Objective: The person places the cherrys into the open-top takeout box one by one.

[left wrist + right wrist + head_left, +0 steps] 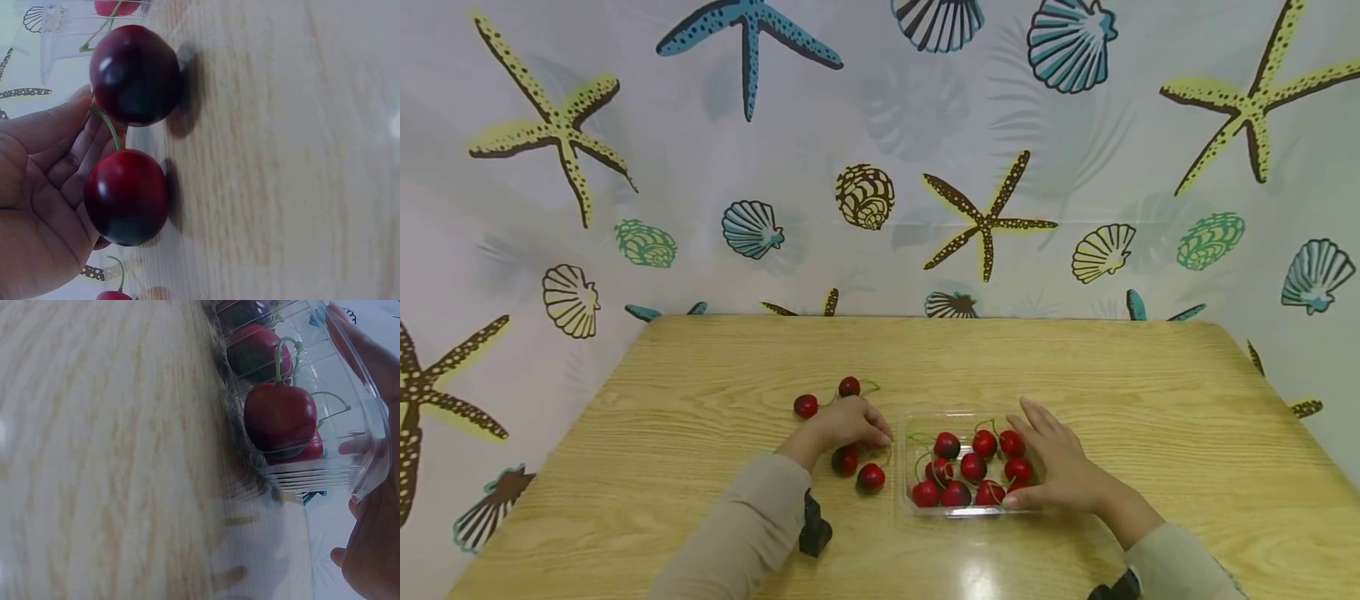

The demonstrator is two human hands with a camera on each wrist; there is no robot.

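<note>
Cherries in the box: about 10 are counted, some overlapped; the middle 1 (973,467) lies left of the right hand (1060,475). This share of the work is judged done.
Loose cherries: 4 are seen about the left hand (842,425). 2 lie beyond its knuckles, a left cherry (806,406) and a far cherry (849,387); 2 lie on its near side, a dark cherry (845,460) and a near cherry (871,477). These are judged left to do.
Left hand: fingers are found curled and low; the thumb is seen near the end of a green stem (111,127). Whether the stem is pinched cannot be told.
Right hand: fingers are spread, not clenched, and are laid about the right end of the clear box (970,512), thumb at the near side.
Box edges: the left wall stands just beside the left fingertips. Room inside is judged to remain at the far-left corner; the right end is obstructed by the right hand.
Table: wood (1150,400) is seen beyond and right of the right hand; sideways room is judged ample. The far edge is well apart from the hands, with patterned cloth (700,167) behind.
</note>
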